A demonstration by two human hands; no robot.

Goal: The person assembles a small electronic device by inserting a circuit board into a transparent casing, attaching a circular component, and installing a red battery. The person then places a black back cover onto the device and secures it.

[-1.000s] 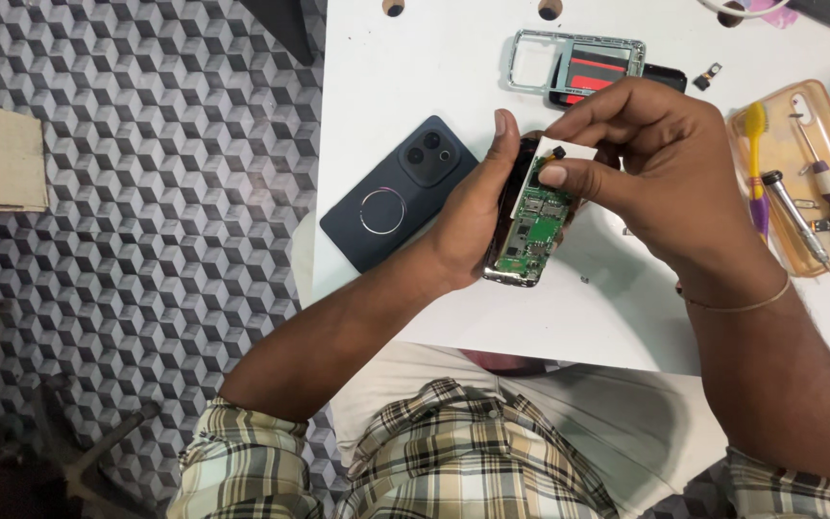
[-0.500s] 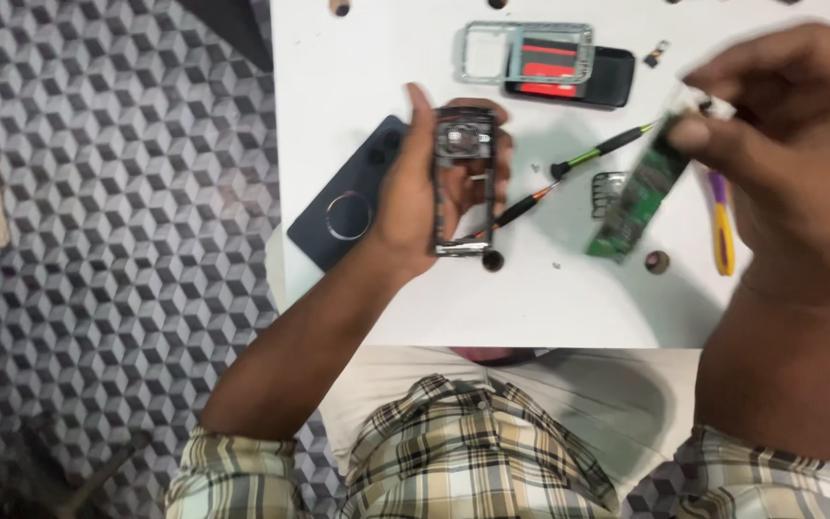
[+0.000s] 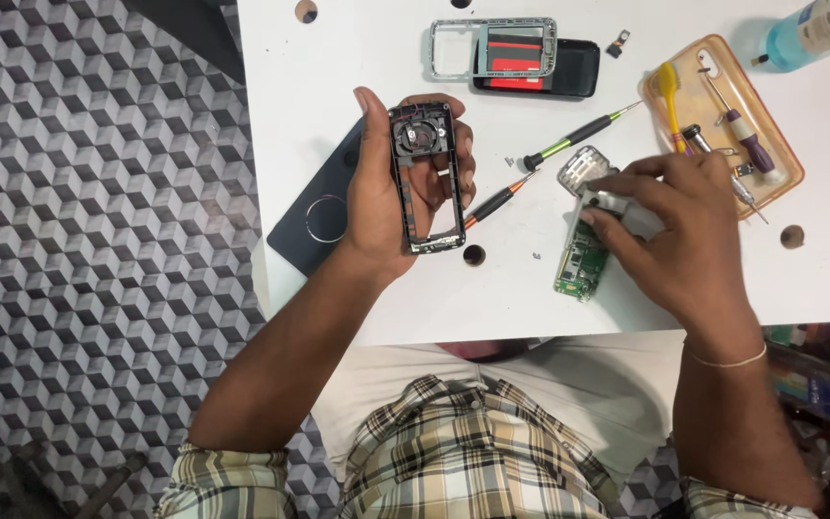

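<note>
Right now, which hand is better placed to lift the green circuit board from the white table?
Right. The right hand already rests on the green circuit board on the white table. The left hand is apart from it and its grip is full with the black plastic phone frame.

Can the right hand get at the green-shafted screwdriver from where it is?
Probably yes. The right hand rests on the circuit board, and the green-shafted screwdriver lies bare on the table just beyond it, with nothing lying over it. But the hand's fingers are busy with a small metal part.
</note>
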